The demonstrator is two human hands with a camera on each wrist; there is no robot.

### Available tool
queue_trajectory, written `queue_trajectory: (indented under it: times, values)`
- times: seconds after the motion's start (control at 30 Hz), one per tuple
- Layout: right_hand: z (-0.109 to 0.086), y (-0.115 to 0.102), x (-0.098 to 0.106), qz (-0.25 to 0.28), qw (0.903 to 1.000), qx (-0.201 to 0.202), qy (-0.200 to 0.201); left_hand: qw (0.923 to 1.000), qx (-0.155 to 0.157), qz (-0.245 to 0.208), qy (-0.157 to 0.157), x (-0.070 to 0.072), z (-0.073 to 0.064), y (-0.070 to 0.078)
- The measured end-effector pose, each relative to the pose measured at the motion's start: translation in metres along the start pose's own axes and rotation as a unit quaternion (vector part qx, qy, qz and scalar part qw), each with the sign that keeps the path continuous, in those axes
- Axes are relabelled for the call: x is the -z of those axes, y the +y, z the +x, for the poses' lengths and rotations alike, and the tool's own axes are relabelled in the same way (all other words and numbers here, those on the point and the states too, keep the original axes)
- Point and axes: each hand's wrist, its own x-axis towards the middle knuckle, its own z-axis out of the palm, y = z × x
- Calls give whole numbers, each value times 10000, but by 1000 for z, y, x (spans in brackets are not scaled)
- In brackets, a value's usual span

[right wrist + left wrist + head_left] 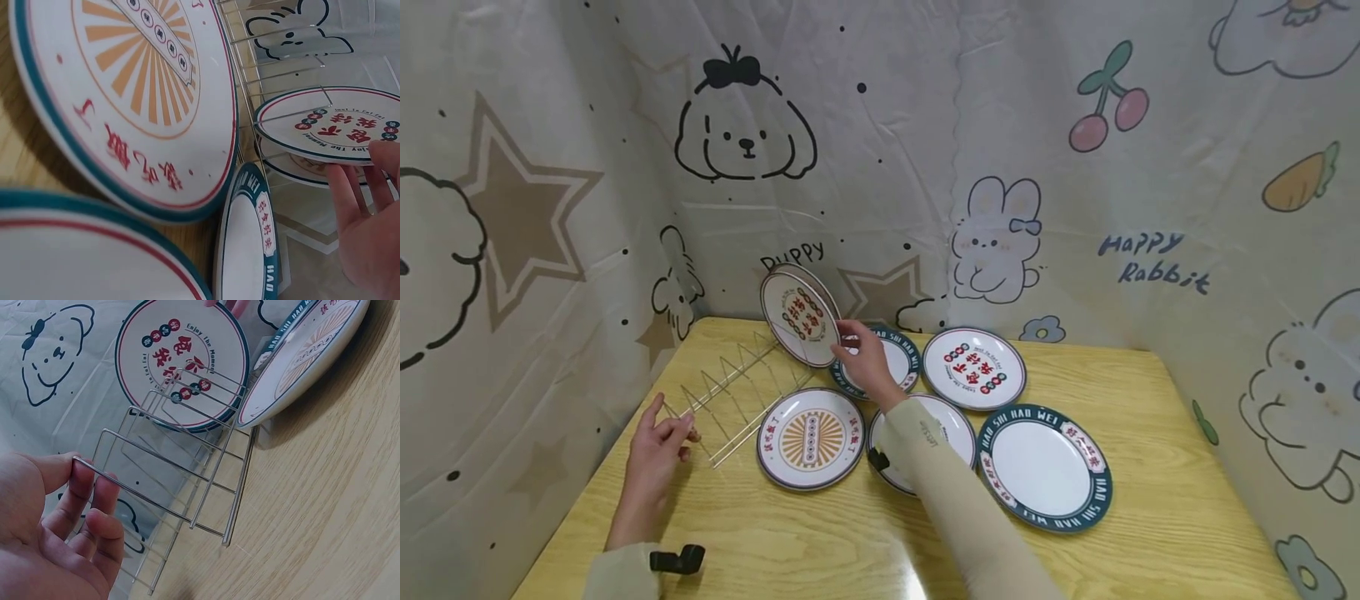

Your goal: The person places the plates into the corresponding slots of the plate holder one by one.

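Observation:
My left hand (655, 450) pinches the near end of a metal wire dish rack (240, 485) between thumb and fingers. At the rack's far end, my right hand (867, 362) grips the edge of a white plate (801, 321) with red characters, thumb on its face and fingers behind. That plate stands tilted among the far wires. Close behind it is a second plate (294, 170), mostly hidden. Beside the rack lies a plate with an orange sunburst (811, 439). Partly covered by my right hand is a teal-rimmed plate (895, 354).
Another red-character plate (973, 368) lies at the back of the wooden table (805, 542). A plate (953, 427) is partly under my right sleeve, and a large teal-rimmed plate (1047, 467) lies to its right. Patterned cloth (880, 167) hangs around the table.

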Motion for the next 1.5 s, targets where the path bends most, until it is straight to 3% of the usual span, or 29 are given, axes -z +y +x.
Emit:
queue_trajectory:
  times: [0.2, 0.53, 1.1, 1.5]
  values:
    - [-1, 6, -12, 169, 9994, -14, 292, 10000, -59, 23, 27, -2, -4, 1]
    - [-4, 23, -27, 345, 9932, -75, 1109, 9999, -140, 10, -48, -10, -5, 0]
    - [1, 7, -30, 294, 9954, -328, 845, 9999, -112, -92, -75, -2, -2, 1]
    - [-1, -6, -21, -89, 9971, -607, 451, 10000, -70, -11, -20, -2, -4, 4]
